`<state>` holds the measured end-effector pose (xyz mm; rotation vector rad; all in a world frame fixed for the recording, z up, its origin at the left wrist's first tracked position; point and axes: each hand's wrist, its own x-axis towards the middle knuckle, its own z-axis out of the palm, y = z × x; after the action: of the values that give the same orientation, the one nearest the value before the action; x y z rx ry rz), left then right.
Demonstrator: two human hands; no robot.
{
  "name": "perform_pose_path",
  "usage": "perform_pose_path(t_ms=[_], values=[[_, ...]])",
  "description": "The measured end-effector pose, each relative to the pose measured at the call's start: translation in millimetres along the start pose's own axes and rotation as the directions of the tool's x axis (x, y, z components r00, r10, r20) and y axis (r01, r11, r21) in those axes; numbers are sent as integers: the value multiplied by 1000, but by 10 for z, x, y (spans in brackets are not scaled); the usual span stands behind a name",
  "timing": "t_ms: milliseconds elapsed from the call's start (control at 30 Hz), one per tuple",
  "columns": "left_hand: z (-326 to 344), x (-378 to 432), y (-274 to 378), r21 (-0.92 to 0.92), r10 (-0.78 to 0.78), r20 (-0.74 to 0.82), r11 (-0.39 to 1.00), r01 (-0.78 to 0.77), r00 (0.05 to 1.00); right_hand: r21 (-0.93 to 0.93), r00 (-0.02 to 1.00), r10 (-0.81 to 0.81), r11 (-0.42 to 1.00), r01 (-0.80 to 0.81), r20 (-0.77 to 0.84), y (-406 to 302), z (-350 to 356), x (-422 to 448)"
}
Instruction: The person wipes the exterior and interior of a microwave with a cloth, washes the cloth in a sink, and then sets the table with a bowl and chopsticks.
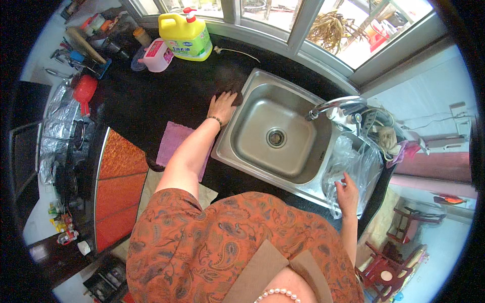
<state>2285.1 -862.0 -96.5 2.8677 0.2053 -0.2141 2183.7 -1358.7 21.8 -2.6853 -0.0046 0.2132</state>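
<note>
My left hand (222,108), with a bead bracelet at the wrist, lies flat on the black countertop (129,94) beside the left rim of a stainless steel sink (282,130). Its fingertips are at a dark brown patch or item (237,99), too dark to identify. A pink cloth (175,142) lies partly under my left forearm in this view. My right hand (346,193) is over the sink's right side, its fingers apart, near crumpled clear plastic bags (348,163). It does not visibly grip them. The main basin holds no visible objects, and its drain (276,137) shows.
A chrome faucet (341,102) arches over the basin. Behind stand a yellow detergent jug (185,38) and a pink-and-white container (156,55). A red ladle or scoop (85,91) is at the left, near the foil-covered stove area (57,132). Windows (269,19) border the counter.
</note>
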Motion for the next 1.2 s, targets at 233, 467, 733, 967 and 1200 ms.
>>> perform_pose_path(t_ms=[233, 467, 733, 967, 1200], values=[[229, -536, -253, -195, -11, -117, 981, -12, 993, 62, 997, -76, 995, 76, 3, -263, 30, -111], [-242, -591, -151, -858, 76, 110, 510, 56, 991, 169, 998, -57, 984, 51, 35, -281, 123, -434], [-1350, -1735, 954, -941, 556, 164, -160, 299, 815, 708, 972, -204, 703, 62, 117, -1245, 220, -896], [-1440, -1986, 878, -904, 709, -255, 67, -423, 657, 819, 934, -153, 541, -193, 322, -2391, 481, -1183], [-1535, -2232, 534, -896, 649, 218, -163, 413, 729, 975, 1000, 15, 220, -22, 19, -2655, 644, -1655]])
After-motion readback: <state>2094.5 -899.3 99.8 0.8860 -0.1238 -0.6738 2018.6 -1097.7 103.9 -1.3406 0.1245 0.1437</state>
